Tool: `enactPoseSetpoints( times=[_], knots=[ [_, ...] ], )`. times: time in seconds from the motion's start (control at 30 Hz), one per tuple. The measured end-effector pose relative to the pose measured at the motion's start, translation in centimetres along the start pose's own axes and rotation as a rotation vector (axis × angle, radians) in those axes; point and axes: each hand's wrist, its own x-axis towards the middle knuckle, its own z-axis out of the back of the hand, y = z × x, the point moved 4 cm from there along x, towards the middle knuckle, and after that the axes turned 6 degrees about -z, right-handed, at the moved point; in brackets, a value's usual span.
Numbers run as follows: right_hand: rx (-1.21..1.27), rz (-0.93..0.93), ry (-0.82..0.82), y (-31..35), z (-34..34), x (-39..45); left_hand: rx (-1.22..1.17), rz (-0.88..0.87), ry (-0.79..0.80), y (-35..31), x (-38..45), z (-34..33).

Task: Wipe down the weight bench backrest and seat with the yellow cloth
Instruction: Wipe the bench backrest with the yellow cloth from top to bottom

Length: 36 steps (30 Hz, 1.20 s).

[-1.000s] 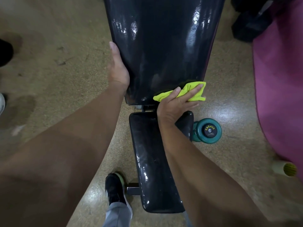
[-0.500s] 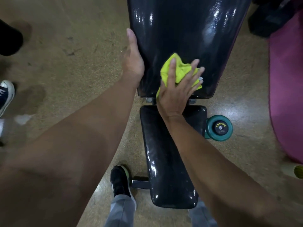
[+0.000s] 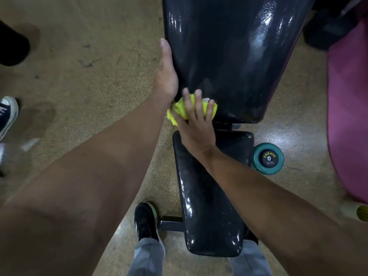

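Note:
The black glossy backrest [image 3: 229, 52] fills the upper middle of the head view, and the narrower black seat [image 3: 207, 206] runs down below it. My right hand [image 3: 196, 124] presses the bunched yellow cloth [image 3: 180, 109] flat against the backrest's lower left corner, fingers spread over it. My left hand [image 3: 166, 74] lies along the backrest's left edge, thumb up, bracing it just above the cloth. The cloth's middle is hidden under my fingers.
A teal dumbbell [image 3: 267, 158] lies on the floor right of the seat. A pink mat [image 3: 350, 116] covers the floor at the right. My black shoe [image 3: 146, 220] stands left of the seat; another person's sneaker [image 3: 8, 114] is at the far left.
My right hand has slid the cloth from the backrest's lower right, through the lower middle, to its lower left corner. The left hand has stayed on the left edge.

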Motion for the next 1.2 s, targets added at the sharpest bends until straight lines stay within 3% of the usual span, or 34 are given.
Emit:
enactPoseSetpoints(
  times=[0.17,0.37,0.57,0.77,1.0,1.2],
  knots=[
    [-0.068,0.187,0.015,-1.5,-0.3,-1.1,-0.025,-0.054,-0.046,-0.7,-0.6,-0.3],
    [-0.034,0.050,0.038,-1.2,0.4,-0.7,-0.046,-0.028,-0.097,-0.3,-0.7,-0.7],
    [-0.131,0.309,0.195,-2.0,-0.3,-1.2,-0.033,-0.028,-0.113,-0.2,-0.5,-0.5],
    [-0.245,0.384,0.216,-6.0,0.4,-2.7,-0.043,-0.047,-0.116,-0.6,-0.7,-0.6],
    [-0.189,0.289,0.140,-12.3,1.2,-5.2,-0.071,-0.046,-0.118,-0.1,-0.5,-0.4],
    [0.052,-0.164,0.224,-17.6,3.6,-9.2,-0.050,-0.006,-0.118,0.3,-0.5,-0.8]
  ],
)
